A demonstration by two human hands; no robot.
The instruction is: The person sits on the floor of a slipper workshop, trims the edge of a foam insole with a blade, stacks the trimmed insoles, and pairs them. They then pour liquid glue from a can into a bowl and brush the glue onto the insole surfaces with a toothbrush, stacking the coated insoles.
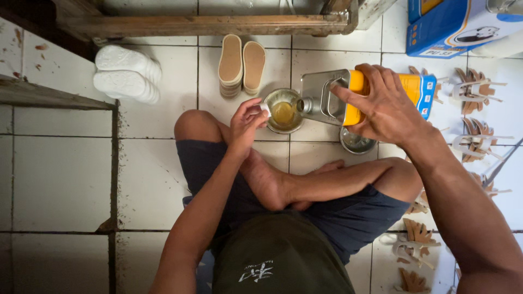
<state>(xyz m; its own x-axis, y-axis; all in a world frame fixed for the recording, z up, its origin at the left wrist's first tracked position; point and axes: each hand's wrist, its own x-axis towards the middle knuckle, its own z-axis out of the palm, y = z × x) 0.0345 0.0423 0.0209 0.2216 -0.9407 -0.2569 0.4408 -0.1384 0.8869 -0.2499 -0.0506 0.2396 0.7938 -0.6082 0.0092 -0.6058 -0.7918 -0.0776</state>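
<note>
Two hands are seen at work over a small round bowl (pixel 283 110) set on the white tiled floor (pixel 60 174) just in front of the crossed legs. A rectangular metal can (pixel 348 98), yellow and blue on its printed faces and bare grey on top, is tilted so that its short spout is brought over the bowl's rim. The can is gripped by the right hand (pixel 381 103), the fingers wrapped over its top edge and closed firmly on it. A small white cap (pixel 265 109) is pinched between thumb and fingertips of the left hand (pixel 246 122), held just at the bowl's near rim.

The bowl is judged to be partly filled: a thick amber liquid is seen pooled in its bottom, with wall still showing above it, so pouring appears to be under way rather than finished. Whether a stream is running from the spout cannot be told.

A second metal bowl (pixel 357 142), shiny and shallow, is placed just under the can. Flat tan insoles (pixel 242 64) are stacked upright beyond, white moulded soles (pixel 128 73) are piled to the left, and brown cut strap pieces (pixel 474 90) with pale bands are scattered on the tiles at the right, beside a blue carton (pixel 452 27)
</note>
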